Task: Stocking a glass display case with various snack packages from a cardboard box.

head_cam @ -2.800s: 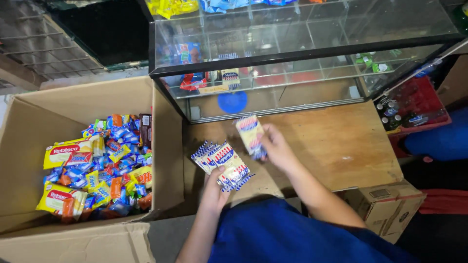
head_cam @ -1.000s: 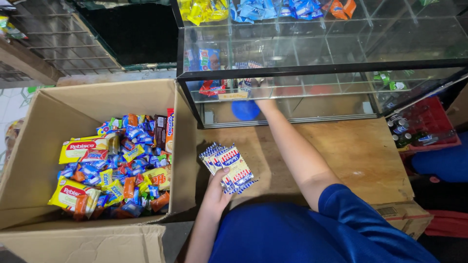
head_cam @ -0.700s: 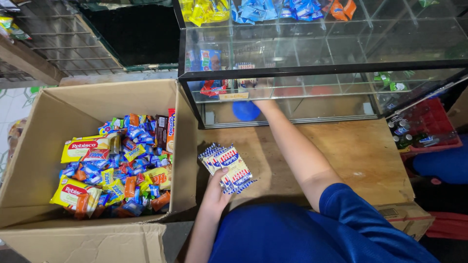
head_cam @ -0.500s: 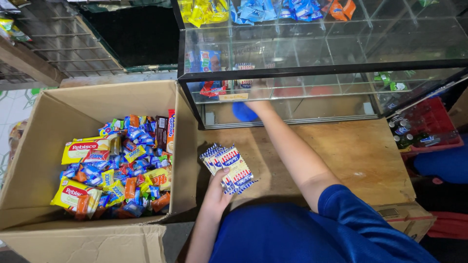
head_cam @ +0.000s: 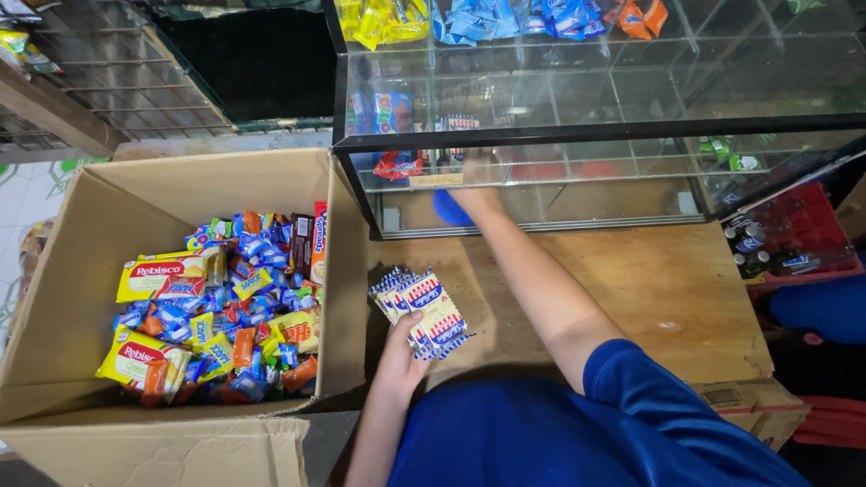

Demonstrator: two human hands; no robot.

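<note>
My left hand [head_cam: 402, 353] holds a fanned stack of white snack packets with red and blue print [head_cam: 424, 309] over the wooden counter [head_cam: 667, 289]. My right arm stretches forward into the glass display case [head_cam: 577, 135]. My right hand [head_cam: 475, 171] is behind the glass on a shelf, next to a striped packet [head_cam: 460, 124]. Reflections blur the fingers, so I cannot tell whether they hold anything. Red packets [head_cam: 394, 166] lie on the same shelf to the left.
A large open cardboard box [head_cam: 81, 271] full of mixed snack packs stands at the left. A red crate of bottles [head_cam: 776, 243] sits right of the counter. Yellow, blue and orange packets [head_cam: 505, 16] line the case's top shelf. A small carton [head_cam: 753, 406] sits under the counter edge.
My right hand carried one packet from the counter up into the glass case and has reached deeper onto the shelf. My left hand has kept the stack in place.
</note>
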